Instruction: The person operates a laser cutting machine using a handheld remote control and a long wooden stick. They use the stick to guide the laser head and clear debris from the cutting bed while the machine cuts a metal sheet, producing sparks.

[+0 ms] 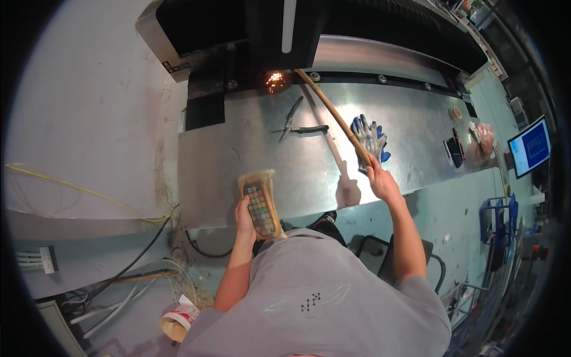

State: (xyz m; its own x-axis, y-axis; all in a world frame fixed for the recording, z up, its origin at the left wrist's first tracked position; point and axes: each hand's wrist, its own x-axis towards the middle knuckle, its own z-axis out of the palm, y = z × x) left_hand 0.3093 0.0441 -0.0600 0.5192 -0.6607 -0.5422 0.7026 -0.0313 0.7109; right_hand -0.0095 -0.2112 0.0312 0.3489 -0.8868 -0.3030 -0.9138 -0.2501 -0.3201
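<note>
My left hand [244,219] is closed around a remote control [260,205] with rows of coloured buttons, wrapped in a yellowed clear plastic cover. In my right hand [383,183] is the near end of a long wooden stick [333,111]. Its far end reaches up and left, under the black machine head [279,35]. Bright orange sparks [275,80] fly just left of that end. Whether the tip touches anything is hidden. Blue and grey work gloves [370,141] lie on the metal table [214,178], next to the stick. Left of the stick rest black-handled pliers or snips [295,125], spread apart.
A black dark-handled tool [457,149], a small cup [455,112] and a crumpled plastic bag [486,137] sit at the table's right end. Beyond stands a lit monitor [529,147]. Cables and a white bucket [177,322] are on the lower left; a dark chair [380,256] is behind my right arm.
</note>
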